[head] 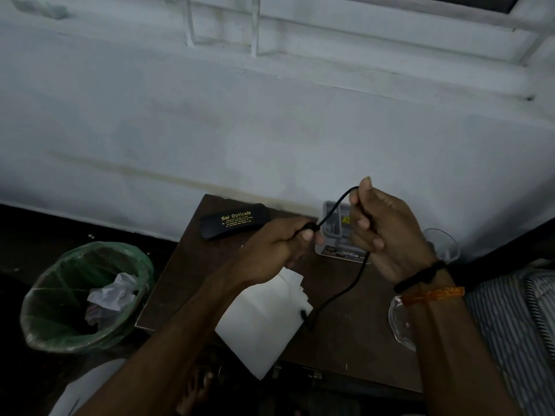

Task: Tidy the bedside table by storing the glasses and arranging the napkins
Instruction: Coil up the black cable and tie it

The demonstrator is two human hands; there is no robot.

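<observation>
Head view, looking down on the brown worktop [354, 295], and both hands are up over it working a black cord [345, 292]. Left hand [270, 250] pinches a bunched knot of cord between thumb and fingers; right hand [387, 232] has its fingers curled round the cord higher up, and the slack loops down from it to an end lying on the napkins [264, 322]. Those napkins sit in a loose white stack at the worktop's near edge, corners splayed, not yet squared. Black glasses case [234, 225] lies shut at the worktop's far-left corner, against the wall. The glasses themselves I can't make out, so whether they're already inside, I cannot tell. Green-lined bin [87, 295] stands on the floor just left of the worktop. My read: the cord is being gathered out of the way. Next up, I'd say, is setting it down clear of the stack, then evening up the napkins.
</observation>
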